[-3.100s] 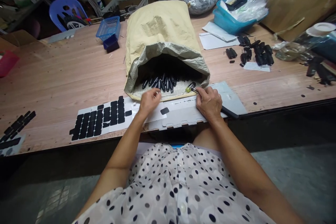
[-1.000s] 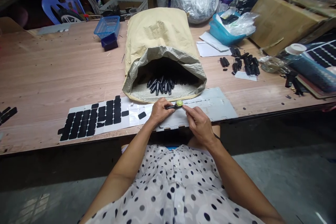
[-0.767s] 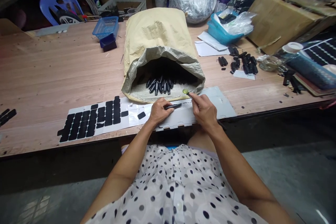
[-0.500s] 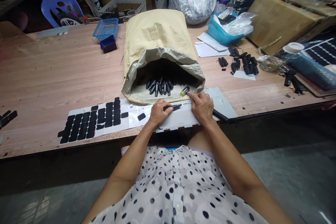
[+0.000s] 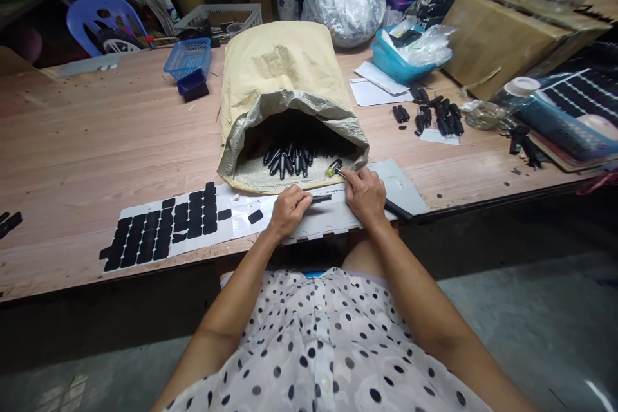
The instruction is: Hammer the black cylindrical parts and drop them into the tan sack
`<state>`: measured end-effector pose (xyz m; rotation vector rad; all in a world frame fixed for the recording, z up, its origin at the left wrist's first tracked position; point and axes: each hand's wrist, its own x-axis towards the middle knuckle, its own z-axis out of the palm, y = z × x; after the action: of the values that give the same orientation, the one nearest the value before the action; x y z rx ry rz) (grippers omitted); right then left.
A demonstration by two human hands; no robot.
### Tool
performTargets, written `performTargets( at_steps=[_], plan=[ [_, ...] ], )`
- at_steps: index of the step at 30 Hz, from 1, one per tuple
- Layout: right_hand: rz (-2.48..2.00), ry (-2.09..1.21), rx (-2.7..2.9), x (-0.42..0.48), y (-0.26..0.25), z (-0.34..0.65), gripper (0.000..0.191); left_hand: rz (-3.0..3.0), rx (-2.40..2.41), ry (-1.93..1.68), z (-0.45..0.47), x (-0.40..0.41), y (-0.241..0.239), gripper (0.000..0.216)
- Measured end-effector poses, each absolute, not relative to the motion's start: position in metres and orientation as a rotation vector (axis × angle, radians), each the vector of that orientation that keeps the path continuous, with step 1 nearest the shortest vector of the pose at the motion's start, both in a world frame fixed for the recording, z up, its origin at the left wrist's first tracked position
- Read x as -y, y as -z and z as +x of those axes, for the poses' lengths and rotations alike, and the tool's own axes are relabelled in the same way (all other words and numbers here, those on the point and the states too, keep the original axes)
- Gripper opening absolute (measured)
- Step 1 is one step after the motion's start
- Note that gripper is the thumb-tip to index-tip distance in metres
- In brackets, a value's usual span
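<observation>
My left hand [image 5: 288, 208] is closed on a slim black rod-shaped part [image 5: 320, 197], pressing it against a grey sheet [image 5: 400, 181] at the table's front edge. My right hand [image 5: 365, 194] grips a small hammer [image 5: 334, 168] with a yellow-green head; the head hangs just in front of the sack's mouth, and the black handle sticks out past my wrist. A tan woven sack [image 5: 284, 87] lies open toward me with several black parts [image 5: 288, 159] inside. A white sheet of black adhesive pads [image 5: 164, 227] lies left of my hands.
The wooden table [image 5: 96, 135] carries a blue basket [image 5: 187, 58] at the back left, a blue tray [image 5: 400, 61] with plastic bags, papers, and a pile of black parts [image 5: 434, 117] on the right. A cardboard box [image 5: 506, 32] and a bottle stand far right.
The hammer head has gone from over the black part up and forward to the sack's mouth. My left hand kept the part pressed on the grey sheet. The camera shifted slightly.
</observation>
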<state>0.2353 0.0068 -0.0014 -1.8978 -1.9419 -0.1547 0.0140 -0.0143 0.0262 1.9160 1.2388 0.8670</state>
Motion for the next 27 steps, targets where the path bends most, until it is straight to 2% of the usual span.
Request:
performTargets(
  at_steps=[3,6,12,15,18,21,23,25,27],
  plan=[
    [-1.899,0.175,1.939,-0.007,0.003,0.235,0.037,1.911,-0.924,-0.772,0.013,0.049,-0.035,0.035],
    [-1.899,0.183,1.935,-0.008,0.005,0.234,0.037,1.876,-0.784,-0.467,0.015,0.086,-0.025,0.037],
    [-1.872,0.191,1.946,-0.009,0.008,0.235,0.036,1.503,-1.378,0.046,0.020,0.109,0.029,0.033],
    [-1.862,0.199,1.948,-0.009,0.009,0.236,0.036,1.416,-1.512,0.174,0.023,0.106,0.037,0.036],
    [-1.849,0.209,1.951,-0.009,0.010,0.237,0.036,1.554,-1.322,0.148,0.026,0.105,0.020,0.032],
    [-1.845,0.213,1.951,-0.009,0.011,0.237,0.036,1.641,-0.980,-0.014,0.022,0.098,-0.012,0.025],
    [-1.850,0.208,1.952,-0.009,0.011,0.237,0.036,1.610,-0.857,-0.153,0.016,0.083,-0.034,0.027],
    [-1.855,0.199,1.956,-0.008,0.011,0.236,0.036,1.605,-0.974,-0.336,0.008,0.055,-0.049,0.032],
    [-1.858,0.195,1.958,-0.008,0.011,0.236,0.036,1.659,-1.319,-0.582,0.001,0.020,-0.053,0.028]
  ],
)
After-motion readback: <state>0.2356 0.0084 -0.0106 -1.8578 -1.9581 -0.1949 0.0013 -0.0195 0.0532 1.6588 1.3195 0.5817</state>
